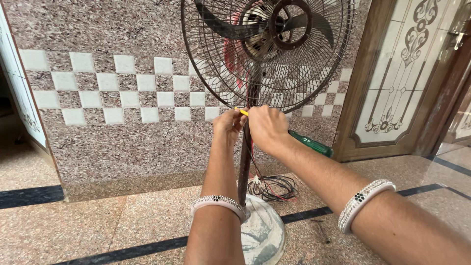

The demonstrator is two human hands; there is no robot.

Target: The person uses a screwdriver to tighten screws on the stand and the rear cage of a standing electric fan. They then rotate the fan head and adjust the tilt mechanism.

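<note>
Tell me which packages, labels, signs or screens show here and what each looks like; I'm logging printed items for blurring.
None: no package, label, sign or screen shows.
Nearest to one: the patterned glass door panel, right of the fan, white with brown scrollwork, unlettered.
The right hand has a green-handled tool under it; the left hand is at the fan pole.

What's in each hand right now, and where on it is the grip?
Right hand holds a green-handled screwdriver, gripped near the handle's front end. Left hand pinches at the fan pole beside a small yellow piece; its hold cannot be told.
</note>
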